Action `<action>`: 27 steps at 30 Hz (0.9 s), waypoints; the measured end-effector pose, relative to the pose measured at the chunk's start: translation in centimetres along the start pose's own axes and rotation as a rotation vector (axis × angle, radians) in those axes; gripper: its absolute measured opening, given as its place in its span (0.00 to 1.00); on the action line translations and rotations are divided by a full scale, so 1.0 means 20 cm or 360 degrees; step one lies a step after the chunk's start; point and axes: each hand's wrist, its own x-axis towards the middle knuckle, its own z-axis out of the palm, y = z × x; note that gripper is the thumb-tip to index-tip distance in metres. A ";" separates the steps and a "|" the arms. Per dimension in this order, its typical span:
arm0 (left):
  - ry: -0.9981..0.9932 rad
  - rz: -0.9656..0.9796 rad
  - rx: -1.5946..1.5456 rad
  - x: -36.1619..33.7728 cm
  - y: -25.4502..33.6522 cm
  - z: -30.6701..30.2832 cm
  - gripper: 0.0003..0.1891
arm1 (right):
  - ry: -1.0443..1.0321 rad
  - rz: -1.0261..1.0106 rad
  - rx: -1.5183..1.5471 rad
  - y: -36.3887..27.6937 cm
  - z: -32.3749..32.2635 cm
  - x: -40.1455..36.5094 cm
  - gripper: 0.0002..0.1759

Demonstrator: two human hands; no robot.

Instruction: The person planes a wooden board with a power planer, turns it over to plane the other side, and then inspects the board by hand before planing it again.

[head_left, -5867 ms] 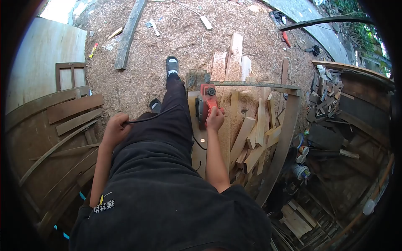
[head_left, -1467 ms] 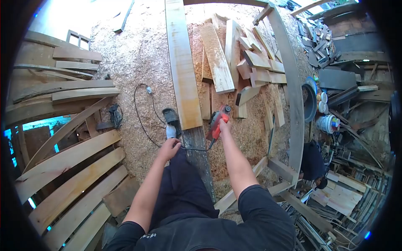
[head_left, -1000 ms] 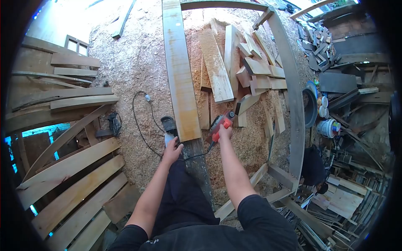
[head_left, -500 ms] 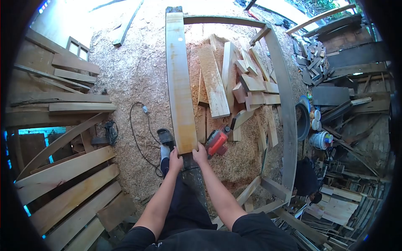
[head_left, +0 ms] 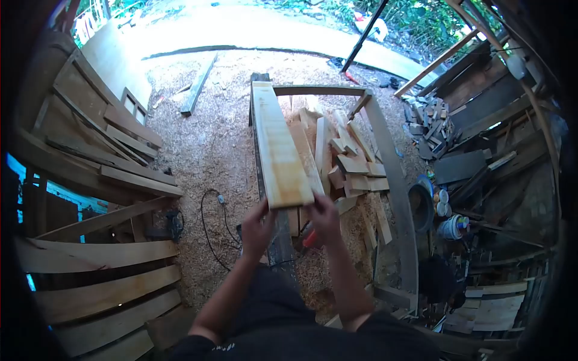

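Observation:
A long pale plank (head_left: pixel 282 144) stretches away from me, its near end raised between my hands and its far end lying on the wooden frame bench (head_left: pixel 260 77). My left hand (head_left: pixel 257 227) grips the near left corner. At the near right corner, my right hand (head_left: pixel 324 218) is closed on the same plank. Just below the right hand shows part of a red power tool (head_left: pixel 310 238), mostly hidden by that hand and forearm. A dark beam (head_left: pixel 280 237) of the bench runs under the plank.
Cut wood blocks (head_left: pixel 355 165) lie piled inside the bench frame, right of the plank. A power cord (head_left: pixel 203 225) loops over the shavings at left. Planks (head_left: pixel 108 256) are stacked along the left side. A black tub (head_left: pixel 419 207) and a paint bucket (head_left: pixel 450 227) stand at right.
The near end of the plank has risen toward me, held in both hands. My head view has tilted up, showing more ground and greenery beyond. The red tool is now mostly covered.

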 end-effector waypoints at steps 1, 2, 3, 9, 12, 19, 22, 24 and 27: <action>0.0097 0.0107 -0.0003 0.10 0.14 -0.02 0.22 | 0.0022 -0.0126 -0.0441 -0.15 -0.01 0.11 0.24; 0.0164 0.0207 0.0074 0.20 0.22 -0.04 0.22 | 0.0114 -0.0192 -0.0402 -0.40 0.02 0.17 0.23; 0.0195 0.0236 0.0033 0.30 0.33 -0.07 0.22 | 0.0221 -0.0243 -0.0500 -0.53 0.05 0.24 0.22; 0.0397 0.0378 -0.0038 0.70 0.54 -0.11 0.25 | 0.0421 -0.0461 -0.0354 -0.83 0.16 0.55 0.24; 0.0279 0.0259 -0.0065 0.71 0.57 -0.12 0.25 | 0.0515 -0.0468 -0.0369 -0.85 0.18 0.56 0.24; 0.0203 0.0174 -0.0042 0.75 0.59 -0.21 0.23 | 0.0687 -0.0405 -0.0368 -0.97 0.27 0.51 0.22; 0.0140 0.0137 -0.0191 0.77 0.58 -0.26 0.21 | 0.0725 -0.0352 -0.0239 -0.97 0.33 0.50 0.20; 0.0100 0.0110 -0.0184 0.73 0.57 -0.30 0.21 | 0.0706 -0.0305 -0.0042 -0.95 0.37 0.50 0.19; 0.0085 0.0078 -0.0262 0.71 0.56 -0.33 0.21 | 0.0632 -0.0383 -0.0057 -0.94 0.40 0.53 0.19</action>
